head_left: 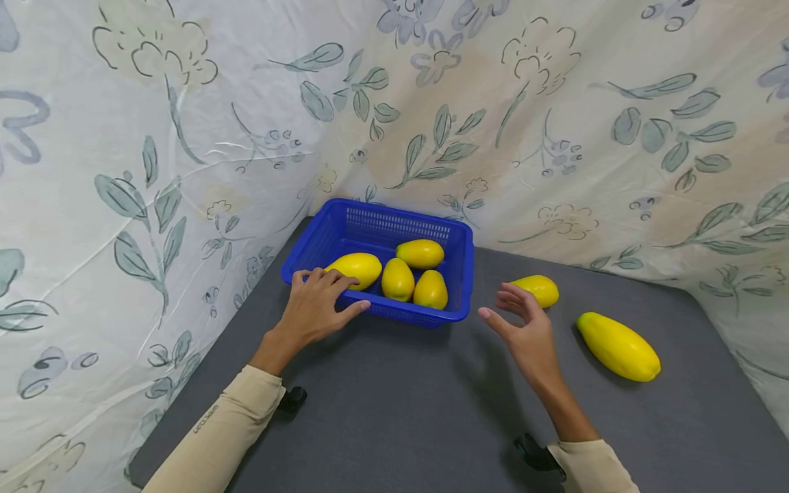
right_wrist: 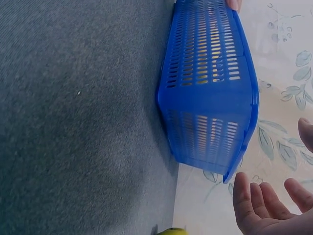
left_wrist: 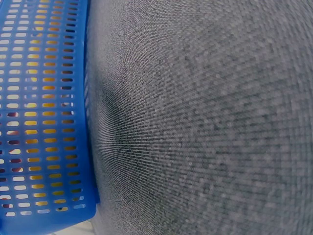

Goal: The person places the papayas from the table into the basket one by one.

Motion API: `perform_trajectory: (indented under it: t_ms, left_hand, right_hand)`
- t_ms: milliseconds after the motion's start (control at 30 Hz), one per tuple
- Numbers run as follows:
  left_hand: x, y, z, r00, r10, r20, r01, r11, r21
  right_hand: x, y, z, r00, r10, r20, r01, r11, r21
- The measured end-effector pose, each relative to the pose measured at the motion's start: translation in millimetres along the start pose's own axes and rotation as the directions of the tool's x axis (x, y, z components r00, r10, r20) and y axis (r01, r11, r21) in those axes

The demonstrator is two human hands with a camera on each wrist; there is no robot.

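Note:
A blue plastic basket [head_left: 394, 311] with slotted walls holds several smooth yellow fruits, one of them long [head_left: 364, 267]. At its front left corner my left hand [head_left: 317, 305] grips the rim, fingers over the edge beside the long fruit and thumb outside along the front. Pinkish fingers show through the slots in the left wrist view. My right hand [head_left: 527, 335] hovers right of the basket, fingers spread and loosely bent, nothing in it. It partly hides a yellow fruit [head_left: 542, 290] on the table; in the right wrist view its fingers [right_wrist: 242, 198] are apart from the basket.
A larger long yellow fruit [head_left: 618, 347] lies on the dark grey table [head_left: 394, 411], farther right. Floral-patterned cloth [head_left: 431, 123] hangs close behind the basket and along the left side. Black devices sit under both wrists.

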State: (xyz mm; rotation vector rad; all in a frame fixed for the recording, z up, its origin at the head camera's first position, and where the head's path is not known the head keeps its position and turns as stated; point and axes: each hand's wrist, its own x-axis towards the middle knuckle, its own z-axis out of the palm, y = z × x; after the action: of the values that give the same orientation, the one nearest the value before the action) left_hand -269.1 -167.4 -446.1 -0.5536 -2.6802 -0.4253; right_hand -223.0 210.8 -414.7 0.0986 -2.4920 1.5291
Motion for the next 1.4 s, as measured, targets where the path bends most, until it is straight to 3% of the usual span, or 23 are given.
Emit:
perform_trajectory:
  t_ms: [467,900,1400]
  left_hand:
    - [-0.7,0.8,-0.1,1.000,0.008,-0.018,-0.008,1.000,0.005]
    - [-0.8,1.8,-1.6,1.000,-0.002,-0.002,0.002,1.000,0.008]
    - [-1.3,1.6,-1.1,1.000,-0.010,0.006,0.010,1.000,0.000]
  right_hand:
    - [-4.9,11.9,-19.2,0.999,0.003,-0.043,-0.003,1.000,-0.004]
    - [-10.1,29.6,-51.8,0.996,0.039,-0.078,-0.042,0.998,-0.042]
    - [-9.1,53.2,-97.5,0.971,0.102,-0.216,-0.132,0.983,-0.127]
